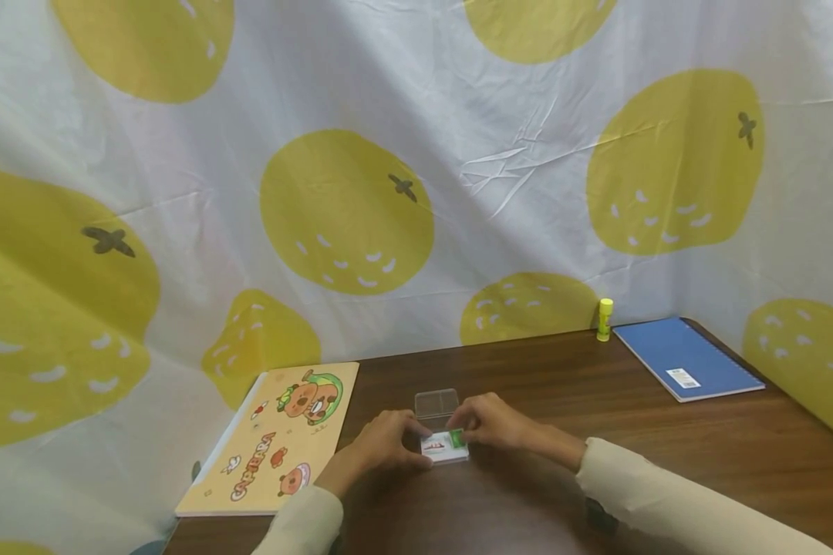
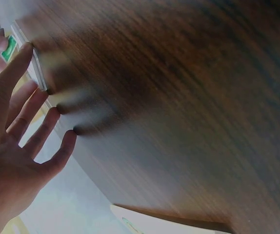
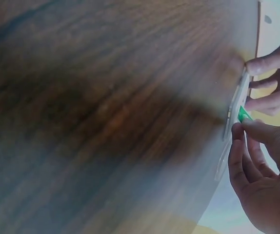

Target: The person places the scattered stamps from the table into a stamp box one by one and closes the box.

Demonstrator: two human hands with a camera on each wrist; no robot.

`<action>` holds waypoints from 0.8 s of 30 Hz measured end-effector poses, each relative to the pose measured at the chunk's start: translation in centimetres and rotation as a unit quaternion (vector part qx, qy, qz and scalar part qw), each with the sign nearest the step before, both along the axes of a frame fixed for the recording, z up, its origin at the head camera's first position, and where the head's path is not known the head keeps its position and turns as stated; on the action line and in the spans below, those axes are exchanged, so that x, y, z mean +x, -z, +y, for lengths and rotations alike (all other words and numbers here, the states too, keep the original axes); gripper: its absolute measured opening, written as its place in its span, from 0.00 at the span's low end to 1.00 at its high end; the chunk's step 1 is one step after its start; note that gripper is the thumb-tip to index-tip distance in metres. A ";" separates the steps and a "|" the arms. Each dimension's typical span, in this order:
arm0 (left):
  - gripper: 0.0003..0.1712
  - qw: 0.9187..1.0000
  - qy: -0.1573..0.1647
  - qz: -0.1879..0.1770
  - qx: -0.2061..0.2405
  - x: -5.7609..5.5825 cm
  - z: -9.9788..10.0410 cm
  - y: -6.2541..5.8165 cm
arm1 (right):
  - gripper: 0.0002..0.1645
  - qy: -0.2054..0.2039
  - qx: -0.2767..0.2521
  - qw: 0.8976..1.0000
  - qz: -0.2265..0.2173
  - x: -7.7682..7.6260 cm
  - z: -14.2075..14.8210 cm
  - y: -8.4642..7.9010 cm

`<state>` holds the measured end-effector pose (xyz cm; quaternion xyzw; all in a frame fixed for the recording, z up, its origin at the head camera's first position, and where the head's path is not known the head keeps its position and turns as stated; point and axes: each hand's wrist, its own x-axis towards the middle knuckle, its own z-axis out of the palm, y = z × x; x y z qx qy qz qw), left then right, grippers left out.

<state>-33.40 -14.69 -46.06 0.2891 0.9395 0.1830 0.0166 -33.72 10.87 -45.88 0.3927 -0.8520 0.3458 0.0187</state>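
Thumb and fingertips of the right hand (image 1: pixel 494 422) pinch a small green piece (image 1: pixel 456 438) at the right end of a shallow box (image 1: pixel 451 462) on the brown table (image 1: pixel 527 509). The left hand (image 1: pixel 386 442) grips the box's left end between thumb and fingers. White card (image 1: pixel 433 445) with red print shows there, a clear lid (image 1: pixel 436 403) just behind. Farther out: a capybara book (image 1: pixel 267 439) left, a glue stick (image 1: pixel 605 320) and blue notebook (image 1: pixel 687 358) back right.

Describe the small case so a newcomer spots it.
On the brown table, find the left hand and right hand, between the capybara book and blue notebook. The small case is between the hands, white inside; unlike either book, it has an open clear lid.
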 end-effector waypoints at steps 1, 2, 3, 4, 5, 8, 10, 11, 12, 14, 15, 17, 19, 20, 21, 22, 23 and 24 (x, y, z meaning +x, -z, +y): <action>0.27 1.000 0.000 0.001 -0.001 0.0 0.0 0.0 | 0.12 0.001 0.002 1.000 0.000 0.0 0.0 0.1; 0.27 1.000 0.001 0.002 -0.001 0.0 0.0 0.0 | 0.12 0.003 0.004 1.000 0.000 0.0 -0.1 0.1; 0.27 1.000 0.002 0.003 -0.001 0.0 0.0 0.0 | 0.12 0.004 0.007 1.000 0.001 0.0 -0.1 0.2; 0.27 1.000 0.001 0.003 -0.003 0.1 0.0 -0.1 | 0.12 0.006 0.009 1.000 0.001 0.0 -0.1 0.3; 0.27 1.000 0.002 0.003 -0.003 0.1 0.0 -0.1 | 0.12 0.008 0.011 1.000 0.000 0.0 -0.2 0.3; 0.27 1.000 0.002 0.003 -0.001 0.2 0.0 -0.1 | 0.12 0.012 0.018 1.000 0.004 -0.1 -0.2 0.5; 0.27 1.000 0.002 0.002 -0.001 0.2 0.0 -0.1 | 0.12 0.013 0.021 1.000 0.005 -0.2 -0.2 0.6; 0.26 1.000 0.003 0.002 -0.001 0.2 0.0 -0.1 | 0.12 0.013 0.023 1.000 0.007 -0.2 -0.2 0.6; 0.26 1.000 0.003 0.003 -0.001 0.2 0.0 -0.1 | 0.11 0.012 0.024 1.000 0.009 -0.2 -0.2 0.6; 0.27 1.000 0.005 0.005 -0.002 0.3 0.0 -0.1 | 0.11 0.011 0.026 1.000 0.010 -0.2 -0.2 0.6; 0.27 1.000 0.005 0.005 -0.002 0.3 0.0 -0.2 | 0.11 0.011 0.027 1.000 0.011 -0.2 -0.2 0.6; 0.27 1.000 0.005 0.006 -0.003 0.3 0.0 -0.2 | 0.11 0.010 0.028 0.999 0.014 -0.2 -0.2 0.5; 0.27 1.000 0.005 0.005 -0.001 0.3 0.0 -0.3 | 0.11 0.009 0.029 0.999 0.013 -0.2 -0.2 0.5; 0.27 1.000 0.005 0.005 0.000 0.4 0.0 -0.3 | 0.11 0.008 0.029 0.999 0.013 -0.2 -0.2 0.5; 0.27 1.000 0.005 0.004 0.001 0.4 0.0 -0.3 | 0.11 0.008 0.029 0.999 0.012 -0.1 -0.2 0.4; 0.27 1.000 0.005 0.004 0.001 0.4 0.0 -0.3 | 0.11 0.008 0.030 0.999 0.012 -0.1 -0.2 0.4; 0.27 1.000 0.006 0.003 0.003 0.4 0.0 -0.3 | 0.11 0.008 0.030 0.999 0.012 -0.1 -0.2 0.4; 0.27 1.000 0.005 0.003 0.003 0.5 0.0 -0.3 | 0.11 0.008 0.032 0.999 0.011 -0.2 -0.3 0.4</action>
